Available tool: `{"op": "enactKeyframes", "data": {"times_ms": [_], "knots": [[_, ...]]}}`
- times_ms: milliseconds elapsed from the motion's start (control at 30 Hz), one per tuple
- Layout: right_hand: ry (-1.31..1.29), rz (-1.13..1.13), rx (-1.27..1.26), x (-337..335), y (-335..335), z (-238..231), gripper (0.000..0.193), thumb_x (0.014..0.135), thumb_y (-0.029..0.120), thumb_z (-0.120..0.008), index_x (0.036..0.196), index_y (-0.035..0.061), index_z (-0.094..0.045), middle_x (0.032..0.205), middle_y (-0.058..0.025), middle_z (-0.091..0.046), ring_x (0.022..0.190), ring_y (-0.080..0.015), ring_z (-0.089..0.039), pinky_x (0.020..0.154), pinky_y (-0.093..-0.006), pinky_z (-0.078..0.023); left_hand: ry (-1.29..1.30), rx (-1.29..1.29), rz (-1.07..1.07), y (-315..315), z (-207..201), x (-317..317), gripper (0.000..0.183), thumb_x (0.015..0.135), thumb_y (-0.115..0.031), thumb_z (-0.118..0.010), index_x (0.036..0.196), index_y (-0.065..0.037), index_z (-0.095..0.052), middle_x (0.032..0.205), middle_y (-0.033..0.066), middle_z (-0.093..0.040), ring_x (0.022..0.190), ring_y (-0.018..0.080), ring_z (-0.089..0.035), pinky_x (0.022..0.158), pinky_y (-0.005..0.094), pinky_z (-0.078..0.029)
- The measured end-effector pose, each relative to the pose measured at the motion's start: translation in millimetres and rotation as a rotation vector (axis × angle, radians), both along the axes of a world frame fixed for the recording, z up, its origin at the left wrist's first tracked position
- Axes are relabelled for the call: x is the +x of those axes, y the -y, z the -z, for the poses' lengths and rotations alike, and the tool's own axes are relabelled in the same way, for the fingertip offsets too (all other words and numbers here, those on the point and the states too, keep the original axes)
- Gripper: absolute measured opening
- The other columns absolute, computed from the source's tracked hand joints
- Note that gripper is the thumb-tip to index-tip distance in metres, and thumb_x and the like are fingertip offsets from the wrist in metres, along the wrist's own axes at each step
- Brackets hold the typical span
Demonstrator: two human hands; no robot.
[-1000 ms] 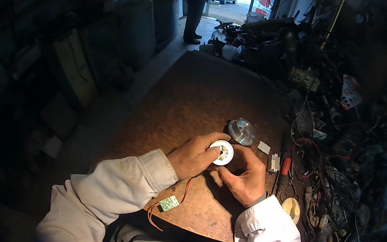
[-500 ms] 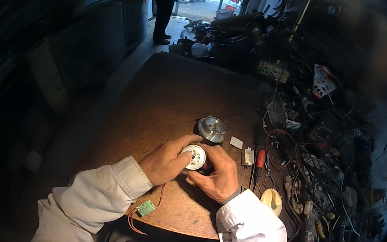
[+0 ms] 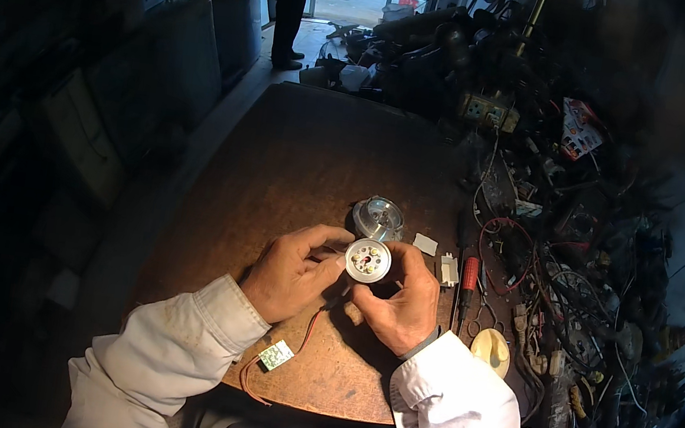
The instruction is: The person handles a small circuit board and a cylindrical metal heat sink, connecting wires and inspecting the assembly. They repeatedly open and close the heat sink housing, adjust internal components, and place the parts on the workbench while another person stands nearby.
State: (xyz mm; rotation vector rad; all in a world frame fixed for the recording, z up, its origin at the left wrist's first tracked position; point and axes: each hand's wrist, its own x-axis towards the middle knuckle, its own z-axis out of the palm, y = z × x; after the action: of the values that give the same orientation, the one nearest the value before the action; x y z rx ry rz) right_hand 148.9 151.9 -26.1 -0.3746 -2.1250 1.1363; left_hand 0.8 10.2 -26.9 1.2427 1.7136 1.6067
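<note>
Your left hand (image 3: pixel 292 273) and right hand (image 3: pixel 398 302) meet over the worn brown wooden bench (image 3: pixel 297 164). Fingers of both are closed around a small round white lamp disc with tiny components on its face (image 3: pixel 368 260), held just above the bench. Just beyond it lies a round silvery reflector cup (image 3: pixel 378 217). A red wire runs from the hands to a small green circuit board (image 3: pixel 276 354) near your left sleeve. A red-handled screwdriver (image 3: pixel 469 277) lies right of your right hand.
</note>
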Motion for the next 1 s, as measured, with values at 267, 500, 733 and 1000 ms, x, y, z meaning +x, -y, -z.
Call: {"op": "enactKeyframes", "data": {"times_ms": [267, 500, 733, 1000], "knots": [[-0.055, -0.027, 0.026, 0, -5, 10, 0.059, 0.078, 0.016, -0.091, 0.125, -0.0014, -0.06, 0.11, -0.0188, -0.074, 0.1, -0.0306, -0.078, 0.083, -0.0401, -0.064, 0.003, -0.004, 0.067, 1, -15, 10, 0.062, 0.09, -0.006, -0.086, 0.145, 0.001, -0.058, 0.129, 0.0157, -0.07, 0.115, 0.0205, -0.071, 0.093, 0.0326, -0.064], [-0.199, -0.019, 0.311, -1, -3, 1, 0.053, 0.075, 0.013, -0.094, 0.117, 0.0005, -0.065, 0.105, -0.0166, -0.069, 0.089, -0.0304, -0.075, 0.072, -0.0389, -0.063, 0.193, 0.002, 0.174, -4, -15, 11, 0.072, 0.088, -0.006, -0.09, 0.149, 0.003, -0.052, 0.131, 0.0153, -0.066, 0.123, 0.0202, -0.067, 0.103, 0.0355, -0.061], [-0.144, -0.055, 0.208, 3, -2, -2, 0.062, 0.076, 0.013, -0.094, 0.128, -0.0024, -0.064, 0.112, -0.0176, -0.069, 0.094, -0.029, -0.075, 0.079, -0.0388, -0.064, 0.304, 0.0, 0.179, -2, -15, 6, 0.064, 0.095, -0.004, -0.081, 0.15, 0.008, -0.049, 0.134, 0.0173, -0.065, 0.125, 0.0218, -0.066, 0.106, 0.0362, -0.06], [-0.117, -0.119, 0.043, 0, -4, 3, 0.062, 0.083, 0.014, -0.089, 0.137, -0.0046, -0.063, 0.115, -0.0195, -0.072, 0.096, -0.0281, -0.076, 0.081, -0.0377, -0.063, 0.352, 0.073, 0.223, -2, -13, -4, 0.061, 0.096, 0.001, -0.073, 0.151, 0.008, -0.047, 0.137, 0.019, -0.064, 0.128, 0.025, -0.066, 0.113, 0.0387, -0.055]]}}
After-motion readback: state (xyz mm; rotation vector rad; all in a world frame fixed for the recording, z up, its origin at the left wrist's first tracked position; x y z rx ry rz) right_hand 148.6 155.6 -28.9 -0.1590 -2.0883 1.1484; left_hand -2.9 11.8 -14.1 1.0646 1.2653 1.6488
